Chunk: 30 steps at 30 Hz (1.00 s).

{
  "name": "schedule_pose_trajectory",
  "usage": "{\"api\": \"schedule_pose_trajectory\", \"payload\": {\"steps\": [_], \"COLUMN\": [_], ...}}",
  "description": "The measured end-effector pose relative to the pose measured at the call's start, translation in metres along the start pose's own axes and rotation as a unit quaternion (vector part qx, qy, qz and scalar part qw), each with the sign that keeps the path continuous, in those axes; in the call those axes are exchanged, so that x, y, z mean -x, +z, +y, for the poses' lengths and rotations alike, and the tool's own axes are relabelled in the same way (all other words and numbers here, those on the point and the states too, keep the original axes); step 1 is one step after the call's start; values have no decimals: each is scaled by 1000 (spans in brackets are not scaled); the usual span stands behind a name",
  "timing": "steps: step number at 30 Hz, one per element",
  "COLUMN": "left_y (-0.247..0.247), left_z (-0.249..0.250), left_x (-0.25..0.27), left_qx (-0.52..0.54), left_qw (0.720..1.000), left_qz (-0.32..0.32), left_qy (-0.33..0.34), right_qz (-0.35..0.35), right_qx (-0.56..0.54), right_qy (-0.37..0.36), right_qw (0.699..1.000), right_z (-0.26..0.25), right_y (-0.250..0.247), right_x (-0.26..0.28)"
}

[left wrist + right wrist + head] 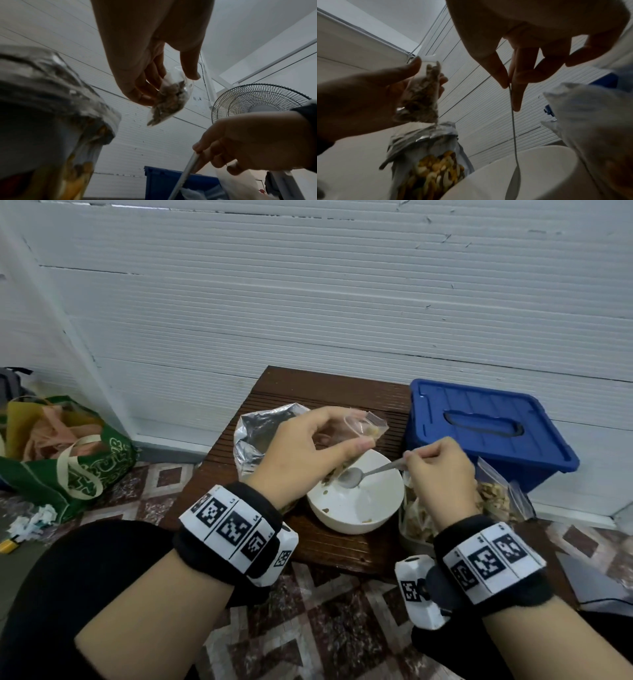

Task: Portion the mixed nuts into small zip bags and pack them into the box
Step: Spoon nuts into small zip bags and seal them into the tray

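On a low dark slatted table [329,402] set against a white ribbed wall [308,302], above a patterned tile floor [308,628], stands a white bowl [383,508], nearly empty but for a few nut crumbs. Behind the bowl an opened foil pouch [253,433] stands upright, mixed nuts showing through its window in the right wrist view. Beside the bowl, away from the pouch, sits a lidded blue box [486,433], and in front of the box lie filled zip bags [496,498]. Over the bowl the left hand [301,453] pinches a small zip bag [366,429] partly filled with nuts, while the right hand [442,470] grips a spoon [356,475], its tip inside the bowl. Far beyond the pouch, a green tote bag [68,460] rests on the floor.
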<state>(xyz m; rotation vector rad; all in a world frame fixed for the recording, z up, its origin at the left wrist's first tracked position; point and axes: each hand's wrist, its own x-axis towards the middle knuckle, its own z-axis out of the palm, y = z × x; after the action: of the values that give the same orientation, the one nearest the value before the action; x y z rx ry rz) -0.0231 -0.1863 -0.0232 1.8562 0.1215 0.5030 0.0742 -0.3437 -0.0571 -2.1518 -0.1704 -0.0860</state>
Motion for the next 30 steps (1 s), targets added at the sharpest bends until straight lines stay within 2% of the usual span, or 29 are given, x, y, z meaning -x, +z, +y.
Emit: {"api": "schedule_pose_trajectory", "payload": {"steps": [5, 8, 12, 16, 26, 30], "left_y": [10, 12, 12, 13, 17, 20], "left_z": [-10, -15, -19, -20, -24, -27], "left_x": [5, 8, 10, 12, 15, 17], "left_qx": [-2, -10, -18, -15, 1, 3], "left_qw": [1000, 999, 998, 998, 999, 998], "left_qz": [4, 14, 26, 30, 21, 13], "left_qy": [-29, -42, -49, -48, -49, -57], "right_qz": [-37, -42, -57, -87, -135, -135], "right_qx": [123, 211, 273, 349, 462, 469], "right_qy": [-56, -72, -103, -145, -212, -236], "right_qw": [990, 974, 955, 922, 851, 840], "right_z": [6, 9, 13, 17, 19, 23], "right_y": [10, 9, 7, 5, 5, 5], "right_x": [6, 7, 9, 11, 27, 30]}}
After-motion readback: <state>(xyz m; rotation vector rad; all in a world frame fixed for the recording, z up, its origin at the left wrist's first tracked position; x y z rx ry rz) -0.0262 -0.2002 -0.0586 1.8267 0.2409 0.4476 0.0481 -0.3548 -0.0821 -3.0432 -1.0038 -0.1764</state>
